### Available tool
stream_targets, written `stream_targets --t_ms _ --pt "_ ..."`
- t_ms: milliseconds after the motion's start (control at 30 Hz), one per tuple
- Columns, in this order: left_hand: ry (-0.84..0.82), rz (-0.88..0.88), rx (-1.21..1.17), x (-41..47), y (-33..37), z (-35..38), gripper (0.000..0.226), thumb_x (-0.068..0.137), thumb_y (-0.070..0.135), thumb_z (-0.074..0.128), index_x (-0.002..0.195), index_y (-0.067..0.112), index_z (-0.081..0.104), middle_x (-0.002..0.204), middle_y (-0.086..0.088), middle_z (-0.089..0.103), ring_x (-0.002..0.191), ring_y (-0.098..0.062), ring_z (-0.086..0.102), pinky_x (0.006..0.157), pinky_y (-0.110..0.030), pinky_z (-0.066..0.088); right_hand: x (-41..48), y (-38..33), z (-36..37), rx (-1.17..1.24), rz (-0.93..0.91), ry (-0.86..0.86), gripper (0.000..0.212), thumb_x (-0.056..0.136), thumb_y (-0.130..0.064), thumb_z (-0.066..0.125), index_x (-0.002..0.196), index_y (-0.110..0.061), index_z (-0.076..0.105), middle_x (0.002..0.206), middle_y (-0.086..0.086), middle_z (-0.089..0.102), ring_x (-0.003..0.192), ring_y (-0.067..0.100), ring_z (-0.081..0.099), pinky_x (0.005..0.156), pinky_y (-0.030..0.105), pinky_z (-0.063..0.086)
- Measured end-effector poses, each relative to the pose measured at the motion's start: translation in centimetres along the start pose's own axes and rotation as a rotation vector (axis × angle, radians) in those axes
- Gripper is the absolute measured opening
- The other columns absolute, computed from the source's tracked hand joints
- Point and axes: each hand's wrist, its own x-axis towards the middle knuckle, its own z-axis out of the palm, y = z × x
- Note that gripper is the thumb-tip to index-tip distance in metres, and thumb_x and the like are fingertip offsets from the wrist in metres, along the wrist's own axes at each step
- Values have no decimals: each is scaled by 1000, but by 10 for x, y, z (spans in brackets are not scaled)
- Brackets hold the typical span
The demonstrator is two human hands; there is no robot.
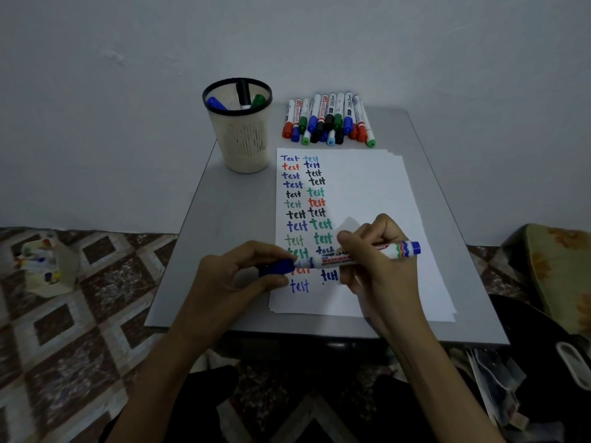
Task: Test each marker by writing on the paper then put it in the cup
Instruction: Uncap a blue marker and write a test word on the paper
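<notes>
A blue marker (332, 259) lies level over the lower part of the white paper (377, 199), held between both hands. My right hand (380, 257) grips its white barrel. My left hand (236, 276) pinches its blue cap (276, 266), which sits on or right at the tip. The paper carries two columns of "test" in blue, red, black and green. A cream mesh cup (244, 145) with a black rim stands at the table's far left, with a blue, a black and a green marker inside. Several capped markers (329, 119) lie in a row beyond the paper.
The small grey table (224, 244) stands against a pale wall. A patterned floor lies to the left, with a crumpled ink-stained paper (48, 263) on it. A patterned cushion (556, 270) and dark items sit at the right.
</notes>
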Motion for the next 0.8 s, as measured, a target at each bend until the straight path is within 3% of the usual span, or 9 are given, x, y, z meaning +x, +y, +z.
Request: stream_targets --t_ms 167,333,633,800 --pt "-15 44 -120 7 1 9 25 77 21 71 101 13 71 100 7 70 97 -13 66 81 -25 54 -3 3 7 -4 12 -56 35 81 9 62 60 -10 42 54 8 54 36 22 48 38 22 33" --pt "166 -39 -340 5 6 18 19 65 4 76 84 9 74 87 6 74 89 -12 69 74 -20 55 -1 1 12 106 33 -57 39 83 14 55 59 -14 42 54 8 52 33 21 46 35 18 30" --pt "260 153 -131 10 10 21 26 68 18 80 90 8 71 82 -2 71 82 -11 69 71 -21 55 0 -4 24 149 84 33 39 84 14 53 62 -12 33 49 3 51 31 18 44 33 16 28" --pt "236 267 41 14 10 20 22 73 21 75 91 8 71 87 -1 69 84 -5 67 73 -20 54 0 1 23 166 128 81 39 84 9 56 63 -12 32 56 16 53 30 17 45 32 17 29"
